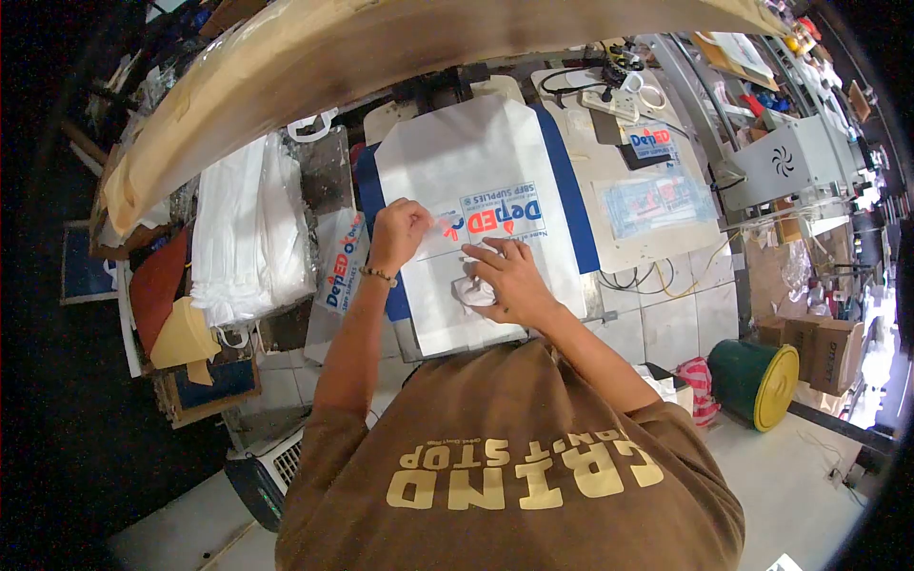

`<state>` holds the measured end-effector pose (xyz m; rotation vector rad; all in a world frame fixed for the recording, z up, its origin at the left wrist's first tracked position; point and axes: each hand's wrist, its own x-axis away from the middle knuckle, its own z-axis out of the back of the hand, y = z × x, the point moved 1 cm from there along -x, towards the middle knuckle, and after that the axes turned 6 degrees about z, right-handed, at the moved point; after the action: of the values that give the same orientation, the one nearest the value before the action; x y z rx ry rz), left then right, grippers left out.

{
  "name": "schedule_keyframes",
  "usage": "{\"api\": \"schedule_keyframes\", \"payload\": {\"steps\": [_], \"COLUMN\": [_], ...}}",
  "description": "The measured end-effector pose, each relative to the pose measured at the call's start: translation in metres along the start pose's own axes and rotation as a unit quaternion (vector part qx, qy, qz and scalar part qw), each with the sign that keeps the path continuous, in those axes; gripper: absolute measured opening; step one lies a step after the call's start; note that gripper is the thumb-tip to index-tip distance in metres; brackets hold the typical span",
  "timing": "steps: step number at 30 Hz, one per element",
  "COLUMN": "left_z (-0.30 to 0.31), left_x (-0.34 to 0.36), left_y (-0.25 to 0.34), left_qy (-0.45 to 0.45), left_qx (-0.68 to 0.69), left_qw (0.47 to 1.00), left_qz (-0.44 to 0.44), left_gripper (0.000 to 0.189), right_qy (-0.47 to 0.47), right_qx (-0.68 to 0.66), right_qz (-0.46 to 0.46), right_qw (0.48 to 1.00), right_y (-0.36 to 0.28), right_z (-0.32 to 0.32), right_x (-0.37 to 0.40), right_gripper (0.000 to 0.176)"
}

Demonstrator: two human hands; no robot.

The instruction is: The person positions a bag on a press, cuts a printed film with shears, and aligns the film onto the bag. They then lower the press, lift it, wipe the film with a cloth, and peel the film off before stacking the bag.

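A white bag with blue and red "DepED" print lies flat on a blue-edged board. My left hand is over the left part of the bag, fingers pinched at the edge of a small, clear piece of film beside the print. Below the print, my right hand holds a crumpled white wad under its curled palm. Its thumb and lower fingers are round the wad, and its forefinger reaches toward the print.
A stack of white bags and a printed bag lie left. On the right table are printed sheets, a power strip and tape rolls. A grey machine and a green bin stand further right.
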<state>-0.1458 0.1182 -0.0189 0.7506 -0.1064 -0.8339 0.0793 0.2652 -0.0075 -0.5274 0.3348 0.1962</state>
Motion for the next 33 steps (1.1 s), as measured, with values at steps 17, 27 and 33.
{"api": "schedule_keyframes", "payload": {"steps": [17,27,33], "left_z": [0.005,0.009,0.02], "left_x": [-0.023,-0.008,-0.007], "left_y": [-0.018,0.01,0.003], "left_qy": [-0.035,-0.117,-0.035], "left_qx": [-0.007,0.164,0.024], "left_qw": [0.999,0.973,0.999], "left_qz": [-0.021,0.11,0.006], "left_gripper": [0.005,0.011,0.026], "right_qy": [-0.004,-0.003,-0.001], "right_qx": [-0.008,-0.011,-0.011], "right_qz": [-0.005,-0.006,-0.007], "right_qw": [1.0,1.0,1.0], "right_y": [-0.001,-0.001,0.001], "right_z": [0.001,0.002,0.0], "right_x": [-0.001,-0.001,0.0], "right_gripper": [0.053,0.052,0.052]}}
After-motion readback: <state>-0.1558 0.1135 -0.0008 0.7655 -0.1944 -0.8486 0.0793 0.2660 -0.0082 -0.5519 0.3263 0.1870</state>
